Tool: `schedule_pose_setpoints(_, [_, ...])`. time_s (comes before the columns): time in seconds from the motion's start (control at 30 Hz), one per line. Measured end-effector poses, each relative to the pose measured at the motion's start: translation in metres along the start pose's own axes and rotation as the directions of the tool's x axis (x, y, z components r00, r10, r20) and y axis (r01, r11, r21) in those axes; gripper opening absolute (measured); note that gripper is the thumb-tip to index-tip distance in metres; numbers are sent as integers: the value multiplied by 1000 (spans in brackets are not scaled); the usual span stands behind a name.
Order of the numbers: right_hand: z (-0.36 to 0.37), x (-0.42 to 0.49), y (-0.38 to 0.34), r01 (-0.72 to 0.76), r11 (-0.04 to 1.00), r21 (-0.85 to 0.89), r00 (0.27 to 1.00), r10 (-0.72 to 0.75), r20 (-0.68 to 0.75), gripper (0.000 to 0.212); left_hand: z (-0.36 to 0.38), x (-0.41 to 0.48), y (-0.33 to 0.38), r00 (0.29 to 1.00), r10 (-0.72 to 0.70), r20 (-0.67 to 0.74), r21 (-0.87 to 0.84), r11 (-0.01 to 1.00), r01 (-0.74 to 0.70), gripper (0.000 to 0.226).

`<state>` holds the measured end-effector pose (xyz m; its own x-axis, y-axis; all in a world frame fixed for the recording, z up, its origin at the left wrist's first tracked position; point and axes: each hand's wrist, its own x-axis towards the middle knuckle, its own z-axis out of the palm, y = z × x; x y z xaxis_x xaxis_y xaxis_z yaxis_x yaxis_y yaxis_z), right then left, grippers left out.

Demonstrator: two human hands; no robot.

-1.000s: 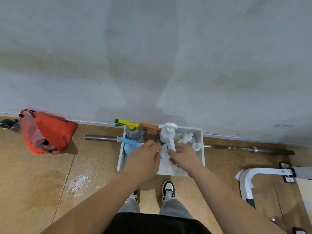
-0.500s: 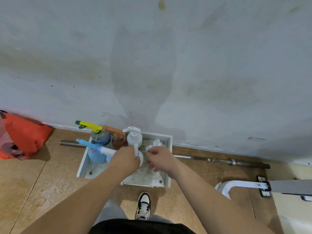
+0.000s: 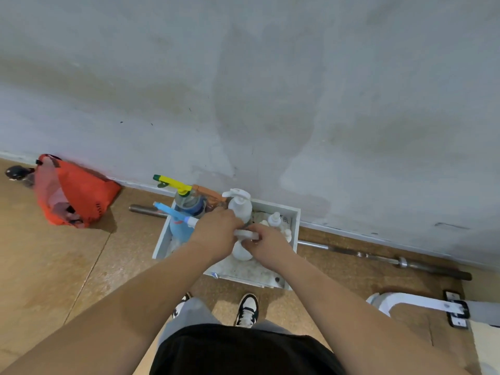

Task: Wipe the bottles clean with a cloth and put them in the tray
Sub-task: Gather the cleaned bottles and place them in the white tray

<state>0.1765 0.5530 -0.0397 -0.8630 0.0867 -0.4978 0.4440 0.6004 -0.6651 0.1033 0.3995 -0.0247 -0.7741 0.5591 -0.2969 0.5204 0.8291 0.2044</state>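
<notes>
Both hands meet over the tray: the left hand curls round the top of a small white pump bottle, and the right hand pinches its flat pump head from the other side. The bottle is round-bodied, plain white and held above the tray's front half. The white tray sits on the floor against the wall; its back is crowded with a blue spray bottle, a yellow-trigger sprayer and a taller white pump bottle. The stained front part lies bare. A steel bar runs behind the tray, and an orange bag lies well apart to the left.
</notes>
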Motion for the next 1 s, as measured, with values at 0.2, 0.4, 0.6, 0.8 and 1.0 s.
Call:
schedule_pose_setpoints(0.2, [6,11,1,108,978,-178,993,-113,-19,36,-16,-21,-34,985,-98,-141,-91,992,86,47])
schedule_pose_setpoints(0.4, [17,14,3,132,975,-179,987,-147,-70,26,-3,-29,-50,983,-176,-53,-278,948,155,43])
schedule_pose_setpoints(0.6, [26,7,0,130,983,-126,980,-147,-135,28,11,-24,-55,975,-218,-33,-347,918,193,33])
schedule_pose_setpoints(0.8, [27,10,-6,118,985,-125,982,-134,-130,20,9,-21,-53,977,-211,-21,-355,915,189,35])
schedule_pose_setpoints(1.0, [-10,-4,-11,46,998,-43,988,-51,-146,36,-14,-30,-21,939,-192,-286,-460,887,41,20])
